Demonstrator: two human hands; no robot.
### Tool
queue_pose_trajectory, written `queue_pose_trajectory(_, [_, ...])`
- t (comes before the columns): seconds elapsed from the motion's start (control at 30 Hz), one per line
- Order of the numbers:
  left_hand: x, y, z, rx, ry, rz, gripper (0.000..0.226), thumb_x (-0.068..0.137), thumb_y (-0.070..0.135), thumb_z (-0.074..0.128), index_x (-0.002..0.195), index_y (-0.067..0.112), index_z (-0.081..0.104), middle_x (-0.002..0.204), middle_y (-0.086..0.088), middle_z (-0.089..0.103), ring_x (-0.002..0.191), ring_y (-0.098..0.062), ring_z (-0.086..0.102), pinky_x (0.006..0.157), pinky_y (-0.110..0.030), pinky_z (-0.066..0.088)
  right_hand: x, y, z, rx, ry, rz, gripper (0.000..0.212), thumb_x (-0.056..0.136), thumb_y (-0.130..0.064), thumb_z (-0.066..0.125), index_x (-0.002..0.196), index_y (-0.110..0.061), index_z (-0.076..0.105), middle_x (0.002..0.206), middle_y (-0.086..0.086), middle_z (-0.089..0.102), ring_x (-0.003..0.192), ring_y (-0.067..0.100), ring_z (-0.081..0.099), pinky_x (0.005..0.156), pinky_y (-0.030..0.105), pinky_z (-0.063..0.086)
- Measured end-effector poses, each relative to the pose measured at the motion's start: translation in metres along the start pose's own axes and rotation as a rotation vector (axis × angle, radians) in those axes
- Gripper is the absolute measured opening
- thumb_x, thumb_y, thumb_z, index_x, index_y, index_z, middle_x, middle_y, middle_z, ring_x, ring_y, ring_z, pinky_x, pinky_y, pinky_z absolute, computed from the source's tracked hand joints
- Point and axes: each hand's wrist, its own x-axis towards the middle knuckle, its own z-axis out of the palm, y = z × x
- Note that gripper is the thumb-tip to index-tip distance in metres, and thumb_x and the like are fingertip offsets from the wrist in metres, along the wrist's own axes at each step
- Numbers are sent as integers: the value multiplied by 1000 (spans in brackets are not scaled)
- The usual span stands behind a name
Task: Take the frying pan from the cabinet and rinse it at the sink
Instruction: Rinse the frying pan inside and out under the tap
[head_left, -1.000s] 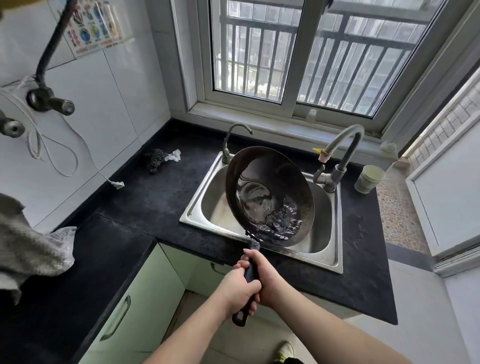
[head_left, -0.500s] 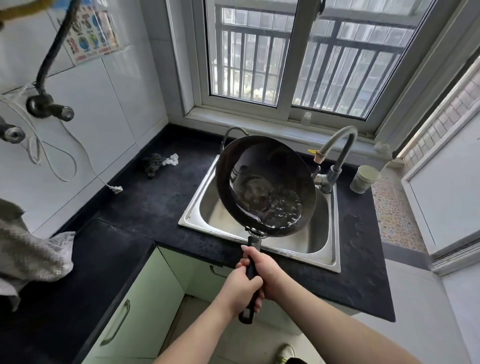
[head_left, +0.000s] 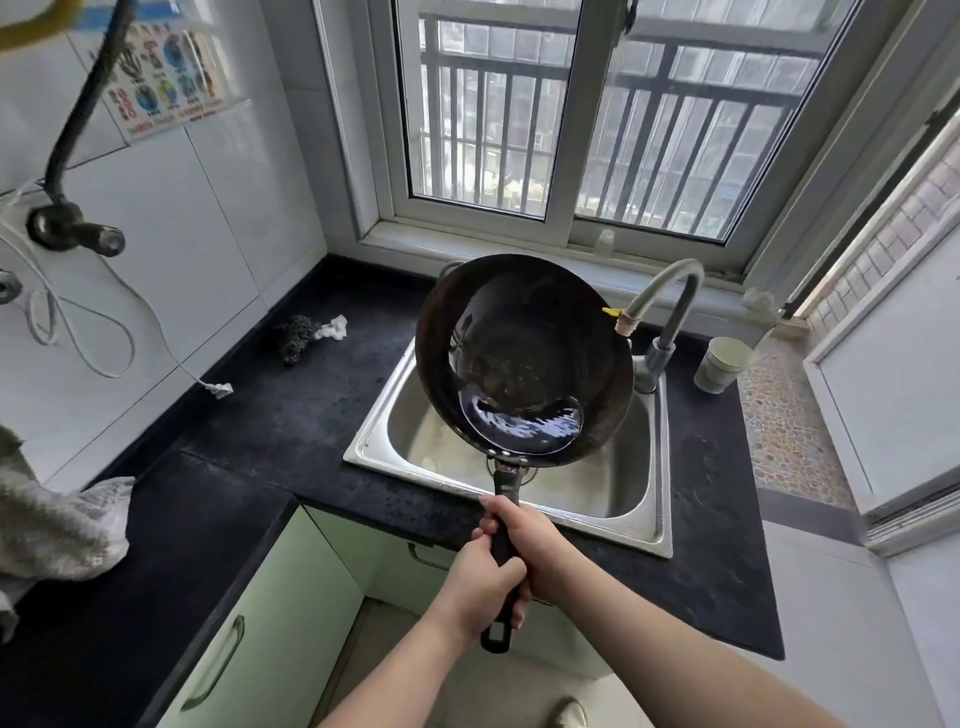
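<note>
Both hands are wrapped tight around the one handle. The left hand (head_left: 480, 587) grips the lower stretch of the black handle (head_left: 503, 551), fingers curled right round it, and the right hand (head_left: 530, 545) clamps on just above, thumb side up toward the pan, the two hands touching each other. The looped tail of the handle pokes out below the left hand.

Up from there, the frying pan (head_left: 524, 358), dark and round, is held up in the air over the sink (head_left: 613, 499), tipped so its inside faces the camera. A pool of water (head_left: 519, 423) sits in the near, lower part of the bowl, by the handle joint, shining blue-white. The far rim covers part of the sink's back edge.

The steel sink is set into a black countertop (head_left: 291, 431). To the right of the pan the grey gooseneck faucet (head_left: 670, 306) arches over, its spout end with a small yellow tag right beside the pan's rim; whether they touch, I cannot tell. Further right, a pale cup (head_left: 724, 364) stands on the counter. Off to the left, a dark scrubber (head_left: 293, 335) and a bit of white cloth lie near the wall, and a white cable (head_left: 83, 332) loops down the tiles. Pale green cabinet doors (head_left: 270, 634) run below, and the barred window (head_left: 597, 119) is behind.
</note>
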Motion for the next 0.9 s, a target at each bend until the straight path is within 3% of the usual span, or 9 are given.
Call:
queue_pose_trajectory(0.17, [3,0,6,54,77,-8,10,71,7,44,79,1,47,48,-13,51,33,-23,45,39,-26,42,4,-4,-6,-17,-79,38,36,91,-23,57,57,-15,47,55,0,53,64,17,56,69,28,46])
queue_pose_trajectory(0.33, [9,7,7,136,132,-17,10,82,-5,43,75,-1,49,45,-10,53,33,-21,47,39,-26,43,14,-10,-8,38,-145,73,33,89,-25,58,60,-16,45,60,-1,47,65,15,58,69,27,48])
queue_pose_trajectory(0.57, [13,23,-1,229,161,0,8,83,1,47,80,-4,52,50,-14,55,35,-24,48,38,-28,45,23,-19,1,164,-223,142,39,90,-30,54,55,-18,41,64,-2,36,60,12,56,67,25,46])
queue_pose_trajectory(0.77, [15,29,-8,295,193,-6,7,84,4,49,77,2,51,50,-10,55,33,-22,49,36,-28,46,22,-24,14,216,-229,172,41,90,-28,51,52,-20,41,51,-7,39,60,12,59,71,24,43])
queue_pose_trajectory(0.9, [15,27,-18,386,201,-16,3,83,10,50,83,7,51,53,-12,58,37,-23,53,37,-28,47,19,-25,20,190,-238,215,38,90,-27,50,55,-18,42,62,-4,43,68,14,65,76,27,47])
